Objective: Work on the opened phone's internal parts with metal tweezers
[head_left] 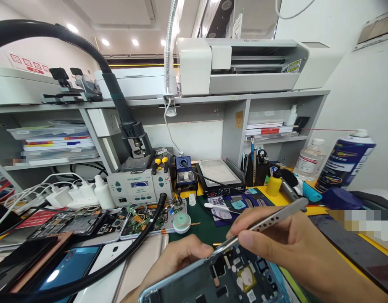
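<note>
A: Head view, near centre. Item one: opened phone [219, 280], back cover off, boards exposed, tilted up off the green mat [209, 225]. Left hand [178, 261] grips its upper edge, fingers curled closed round the frame.

B: Item two?

A: Right hand [285, 248], thumb and forefinger pinched shut on metal tweezers [263, 225]. Tips are down at the phone's top edge, beside the left thumb. Whether they grip a part there is too small to tell, possibly a screw or connector.

B: Step in hand?

A: By my judgement, picking at a component on the board. The next move calls for a steady left hold and a light, exact pinch.

B: Surroundings?

A: Far left, hot-air station [140, 187] with black hose [118, 261]; left, stripped phones [77, 223]; far centre, heating plate [220, 174]; far right, spray can [345, 160] and clear bottle [312, 160].
</note>
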{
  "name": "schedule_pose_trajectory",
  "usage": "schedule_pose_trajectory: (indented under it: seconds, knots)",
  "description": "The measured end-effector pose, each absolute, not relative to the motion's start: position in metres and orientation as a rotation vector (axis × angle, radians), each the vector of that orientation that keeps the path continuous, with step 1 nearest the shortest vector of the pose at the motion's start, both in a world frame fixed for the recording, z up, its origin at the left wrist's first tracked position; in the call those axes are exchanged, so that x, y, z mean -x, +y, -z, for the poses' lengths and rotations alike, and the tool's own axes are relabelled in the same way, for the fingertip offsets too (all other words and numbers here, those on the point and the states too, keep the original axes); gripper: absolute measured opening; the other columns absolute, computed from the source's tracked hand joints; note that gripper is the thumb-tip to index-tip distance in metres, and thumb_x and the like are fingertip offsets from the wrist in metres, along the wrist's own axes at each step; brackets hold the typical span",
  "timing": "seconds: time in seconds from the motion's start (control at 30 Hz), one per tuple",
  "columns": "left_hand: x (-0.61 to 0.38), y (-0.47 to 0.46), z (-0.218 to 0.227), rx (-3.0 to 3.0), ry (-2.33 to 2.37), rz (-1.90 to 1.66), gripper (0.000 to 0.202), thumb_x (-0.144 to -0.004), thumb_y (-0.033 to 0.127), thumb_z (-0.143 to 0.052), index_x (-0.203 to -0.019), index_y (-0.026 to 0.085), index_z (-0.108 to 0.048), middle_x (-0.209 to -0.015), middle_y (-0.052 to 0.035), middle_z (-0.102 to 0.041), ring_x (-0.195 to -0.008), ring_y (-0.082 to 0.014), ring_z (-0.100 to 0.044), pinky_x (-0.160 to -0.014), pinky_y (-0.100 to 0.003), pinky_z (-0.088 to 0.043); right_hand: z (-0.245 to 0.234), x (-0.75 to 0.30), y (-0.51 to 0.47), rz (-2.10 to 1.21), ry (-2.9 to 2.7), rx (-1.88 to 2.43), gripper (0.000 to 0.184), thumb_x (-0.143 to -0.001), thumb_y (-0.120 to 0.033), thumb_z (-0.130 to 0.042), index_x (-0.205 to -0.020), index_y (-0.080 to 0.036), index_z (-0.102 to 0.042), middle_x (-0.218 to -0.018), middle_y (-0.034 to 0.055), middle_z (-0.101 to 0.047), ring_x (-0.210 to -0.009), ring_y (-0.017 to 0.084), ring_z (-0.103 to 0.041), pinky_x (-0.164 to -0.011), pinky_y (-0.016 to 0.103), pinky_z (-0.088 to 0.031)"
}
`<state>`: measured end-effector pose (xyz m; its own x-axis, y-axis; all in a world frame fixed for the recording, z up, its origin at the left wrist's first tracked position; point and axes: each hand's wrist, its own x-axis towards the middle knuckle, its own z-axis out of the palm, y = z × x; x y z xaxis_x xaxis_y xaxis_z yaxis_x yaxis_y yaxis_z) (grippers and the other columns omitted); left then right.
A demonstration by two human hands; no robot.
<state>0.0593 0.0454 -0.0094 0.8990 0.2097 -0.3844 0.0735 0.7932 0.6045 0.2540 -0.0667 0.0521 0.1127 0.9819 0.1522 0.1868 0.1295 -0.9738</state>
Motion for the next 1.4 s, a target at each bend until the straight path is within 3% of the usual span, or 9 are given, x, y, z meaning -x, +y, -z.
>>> schedule_pose_trajectory:
  seconds: [0.13, 0.23, 0.33, 0.47, 0.73, 1.07, 1.4]
  knots:
    - [-0.061, 0.041, 0.007, -0.619, 0.478, -0.115, 0.03, -0.07, 0.035, -0.063, -0.075, 0.007, -0.072, -0.074, -0.0119, -0.076, -0.066, -0.0151, -0.065, -0.068, -0.02, -0.046, -0.044, -0.256, -0.072, -0.738, -1.484, 1.349, 0.014, -0.092, -0.043, -0.07, -0.093, -0.031, -0.076, -0.097, 0.0018, -0.076, -0.091, 0.024, -0.07, -0.078, 0.032, -0.055]
    - [-0.063, 0.038, 0.003, -0.593, 0.49, -0.134, 0.024, -0.067, 0.032, -0.067, -0.071, 0.009, -0.071, -0.07, -0.0084, -0.075, -0.062, -0.0142, -0.064, -0.063, -0.02, -0.043, -0.04, -0.257, -0.073, -0.67, -1.519, 1.343, 0.011, -0.092, -0.041, -0.07, -0.094, -0.033, -0.077, -0.099, 0.0015, -0.076, -0.096, 0.026, -0.071, -0.082, 0.032, -0.057]
    - [-0.063, 0.036, 0.001, -0.574, 0.485, -0.142, 0.02, -0.067, 0.031, -0.068, -0.067, 0.011, -0.069, -0.064, -0.0047, -0.074, -0.059, -0.013, -0.062, -0.061, -0.02, -0.042, -0.041, -0.255, -0.073, -0.684, -1.478, 1.317, 0.012, -0.088, -0.043, -0.073, -0.091, -0.033, -0.078, -0.096, 0.0028, -0.077, -0.091, 0.027, -0.073, -0.078, 0.032, -0.059]
    - [-0.063, 0.037, 0.003, -0.585, 0.487, -0.12, 0.023, -0.065, 0.033, -0.068, -0.064, 0.011, -0.069, -0.066, -0.0061, -0.075, -0.059, -0.0121, -0.061, -0.061, -0.019, -0.043, -0.045, -0.253, -0.074, -0.682, -1.434, 1.314, 0.015, -0.087, -0.044, -0.074, -0.087, -0.031, -0.079, -0.091, 0.0047, -0.078, -0.086, 0.027, -0.074, -0.074, 0.032, -0.062]
    - [-0.063, 0.038, 0.001, -0.608, 0.488, -0.095, 0.036, -0.069, 0.034, -0.066, -0.082, 0.001, -0.074, -0.076, -0.012, -0.077, -0.06, -0.0103, -0.062, -0.068, -0.017, -0.048, -0.043, -0.26, -0.073, -0.731, -1.466, 1.298, 0.007, -0.087, -0.04, -0.075, -0.092, -0.035, -0.078, -0.095, 0.0009, -0.077, -0.09, 0.025, -0.073, -0.077, 0.03, -0.059]
    - [-0.057, 0.04, 0.001, -0.555, 0.473, -0.078, 0.024, -0.072, 0.029, -0.065, -0.083, 0.009, -0.074, -0.073, -0.0076, -0.077, -0.069, -0.0168, -0.067, -0.063, -0.02, -0.046, -0.048, -0.263, -0.069, -0.837, -1.439, 1.212, 0.006, -0.084, -0.039, -0.078, -0.086, -0.034, -0.081, -0.088, 0.0002, -0.077, -0.08, 0.021, -0.071, -0.068, 0.024, -0.055]
    - [-0.054, 0.043, 0.006, -0.636, 0.464, -0.049, 0.027, -0.07, 0.034, -0.068, -0.07, 0.008, -0.072, -0.081, -0.0129, -0.078, -0.068, -0.0131, -0.066, -0.063, -0.018, -0.046, -0.048, -0.266, -0.069, -0.912, -1.458, 1.203, 0.009, -0.089, -0.038, -0.075, -0.091, -0.03, -0.08, -0.09, 0.0013, -0.074, -0.081, 0.018, -0.068, -0.068, 0.022, -0.052]
